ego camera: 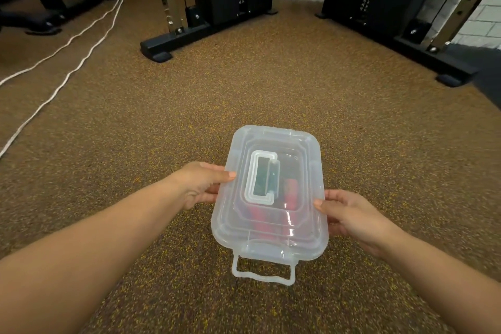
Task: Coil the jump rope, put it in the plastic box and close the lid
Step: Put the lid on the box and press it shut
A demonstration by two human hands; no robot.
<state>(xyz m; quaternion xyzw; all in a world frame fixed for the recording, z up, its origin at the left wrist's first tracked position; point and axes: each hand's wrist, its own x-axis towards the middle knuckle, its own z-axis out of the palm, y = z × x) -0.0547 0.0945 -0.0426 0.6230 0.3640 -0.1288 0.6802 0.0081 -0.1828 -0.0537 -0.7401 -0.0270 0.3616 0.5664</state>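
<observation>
A translucent plastic box [303,238] sits low in the middle of the view, over the speckled floor, with its lid [295,149] lying on top. Through the lid I make out the jump rope's red handles [290,192] and something dark inside. My left hand [200,184] grips the box's left edge, thumb on the lid. My right hand [349,217] grips the right edge the same way. A clear latch [264,271] hangs loose and open at the near end. I cannot tell whether the box rests on the floor or is held above it.
Brown speckled rubber flooring [244,89] spreads all around. Black weight-machine frames [206,22] stand at the back, another [406,22] at the back right. Two white cables [67,62] run across the floor on the left. A white brick wall lies behind.
</observation>
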